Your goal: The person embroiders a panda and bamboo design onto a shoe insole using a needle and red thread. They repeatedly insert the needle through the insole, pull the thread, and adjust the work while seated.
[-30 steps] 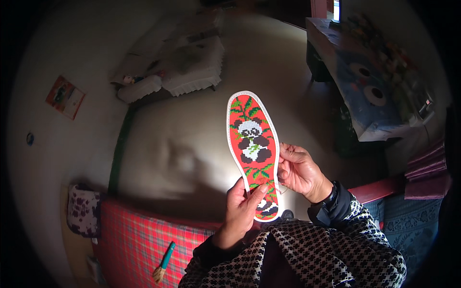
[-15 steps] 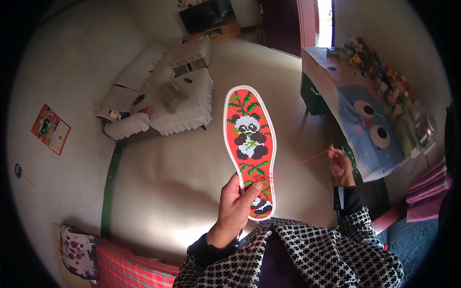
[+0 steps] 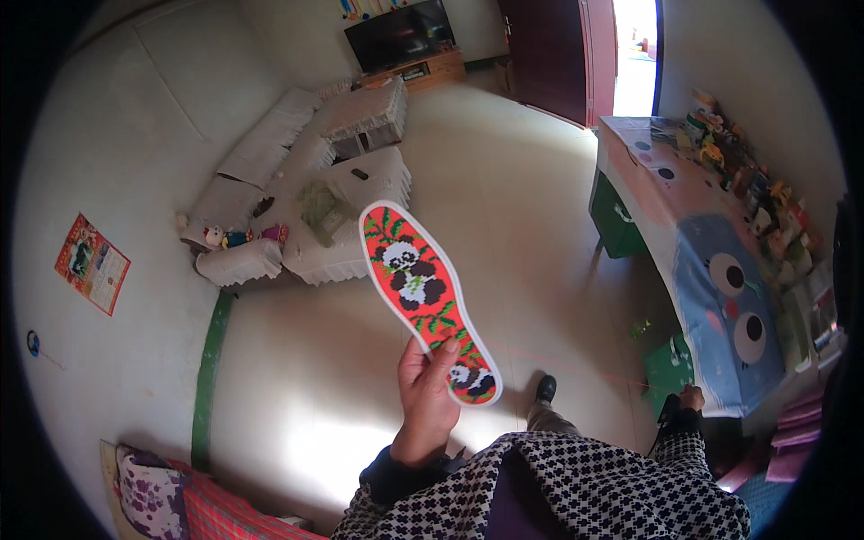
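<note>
My left hand (image 3: 425, 396) is closed on the lower part of an embroidered insole (image 3: 418, 270), its thumb lying across the front. The insole has a red ground with pandas and green bamboo leaves, edged in white, and its top tilts to the left. A thin red thread (image 3: 621, 382) stretches faintly from the insole toward my right hand (image 3: 691, 398), far out to the right. That hand is closed, small in the picture, with the thread pulled taut to it. Whether a needle is in its fingers is too small to see.
On the right a table with a cartoon cloth (image 3: 693, 261) holds many small figures. A green box (image 3: 668, 369) stands below it. At left are a covered sofa (image 3: 236, 211) and low table (image 3: 360, 202); a television (image 3: 400, 38) is at the back. My shoe (image 3: 546, 387) shows below.
My right hand has moved outward to the right and down, drawing the thread longer. The insole has tilted leftward in my left hand. The view has shifted, and a shoe now shows.
</note>
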### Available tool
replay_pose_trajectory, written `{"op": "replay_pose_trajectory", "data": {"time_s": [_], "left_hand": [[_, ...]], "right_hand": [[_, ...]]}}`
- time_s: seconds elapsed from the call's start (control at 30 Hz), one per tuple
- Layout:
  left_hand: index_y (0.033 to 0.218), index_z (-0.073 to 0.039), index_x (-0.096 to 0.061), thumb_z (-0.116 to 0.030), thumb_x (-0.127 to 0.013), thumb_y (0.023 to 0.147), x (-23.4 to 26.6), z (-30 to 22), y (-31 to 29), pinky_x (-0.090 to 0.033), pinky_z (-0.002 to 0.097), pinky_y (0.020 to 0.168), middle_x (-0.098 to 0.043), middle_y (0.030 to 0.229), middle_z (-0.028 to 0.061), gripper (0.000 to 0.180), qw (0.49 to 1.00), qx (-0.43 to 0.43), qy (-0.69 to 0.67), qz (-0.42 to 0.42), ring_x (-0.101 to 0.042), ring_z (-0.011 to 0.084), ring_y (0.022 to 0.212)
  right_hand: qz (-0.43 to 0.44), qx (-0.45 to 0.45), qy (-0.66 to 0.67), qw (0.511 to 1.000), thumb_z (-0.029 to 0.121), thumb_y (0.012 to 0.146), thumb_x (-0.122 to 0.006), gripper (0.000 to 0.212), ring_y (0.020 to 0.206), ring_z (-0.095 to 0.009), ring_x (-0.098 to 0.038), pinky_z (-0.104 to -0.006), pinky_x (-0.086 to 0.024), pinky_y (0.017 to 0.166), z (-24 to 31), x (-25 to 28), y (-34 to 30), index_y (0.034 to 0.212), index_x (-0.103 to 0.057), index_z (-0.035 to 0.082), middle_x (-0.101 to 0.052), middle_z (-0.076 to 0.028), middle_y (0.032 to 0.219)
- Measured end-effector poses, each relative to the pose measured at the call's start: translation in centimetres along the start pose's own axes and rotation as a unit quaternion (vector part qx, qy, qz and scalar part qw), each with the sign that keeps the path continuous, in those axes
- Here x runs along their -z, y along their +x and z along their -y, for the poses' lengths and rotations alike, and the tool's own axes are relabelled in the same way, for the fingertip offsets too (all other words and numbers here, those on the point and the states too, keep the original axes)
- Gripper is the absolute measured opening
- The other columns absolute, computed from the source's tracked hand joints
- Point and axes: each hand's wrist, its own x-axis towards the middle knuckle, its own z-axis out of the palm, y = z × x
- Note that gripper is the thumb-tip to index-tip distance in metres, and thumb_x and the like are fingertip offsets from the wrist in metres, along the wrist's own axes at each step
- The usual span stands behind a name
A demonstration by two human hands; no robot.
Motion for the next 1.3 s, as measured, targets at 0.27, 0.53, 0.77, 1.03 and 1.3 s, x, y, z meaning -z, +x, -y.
{"op": "replay_pose_trajectory", "data": {"time_s": [0.27,0.53,0.77,1.03,1.3], "left_hand": [[0.142,-0.011,-0.031,-0.009,-0.046,0.094,-5.2,3.9,17.1,-0.047,0.0284,0.066,-0.056,0.091,0.0061,0.050,0.988,0.112,-0.054,0.097,-0.055,0.0162,0.074],[0.146,-0.011,-0.024,-0.033,-0.041,0.095,-9.5,9.4,27.6,-0.034,0.0267,0.050,-0.045,0.077,0.0043,0.059,0.889,0.270,-0.284,0.237,-0.041,0.0134,0.050],[0.146,-0.007,-0.021,-0.037,-0.037,0.098,-10.8,12.0,37.3,-0.038,0.0249,0.046,-0.045,0.075,0.0060,0.059,0.862,0.302,-0.310,0.262,-0.043,0.0130,0.047],[0.145,-0.004,-0.021,-0.036,-0.036,0.098,-10.9,12.1,52.8,-0.039,0.0217,0.043,-0.045,0.077,0.0067,0.058,0.844,0.322,-0.345,0.254,-0.042,0.0136,0.044],[0.144,0.000,-0.021,-0.035,-0.034,0.099,-10.1,12.9,63.7,-0.038,0.0220,0.043,-0.044,0.075,0.0071,0.058,0.829,0.331,-0.378,0.245,-0.041,0.0135,0.043]], "right_hand": [[0.030,-0.193,0.806,0.558,0.017,0.090,-0.056,0.010,0.064,-0.011,-0.059,-0.0290,-0.045,0.054,24.9,10.4,17.2,0.095,-0.059,0.009,-0.060,-0.002,0.076],[0.178,0.311,0.735,0.576,0.008,0.084,-0.061,0.014,0.059,-0.015,-0.058,-0.0275,-0.045,0.055,48.4,35.2,16.0,0.097,-0.059,0.002,-0.057,-0.004,0.069],[-0.136,0.631,0.451,0.616,0.006,0.072,-0.067,0.032,0.050,-0.016,-0.055,-0.0270,-0.044,0.047,59.1,42.5,18.4,0.104,-0.063,0.001,-0.051,-0.001,0.061],[-0.162,0.643,0.423,0.617,0.013,0.063,-0.070,0.044,0.050,-0.016,-0.055,-0.0274,-0.044,0.046,71.9,43.5,26.3,0.105,-0.062,0.001,-0.053,-0.001,0.062],[-0.129,0.646,0.408,0.632,0.005,0.060,-0.068,0.048,0.052,-0.017,-0.056,-0.0285,-0.045,0.048,80.7,43.0,32.7,0.107,-0.061,0.000,-0.055,-0.002,0.065]]}}
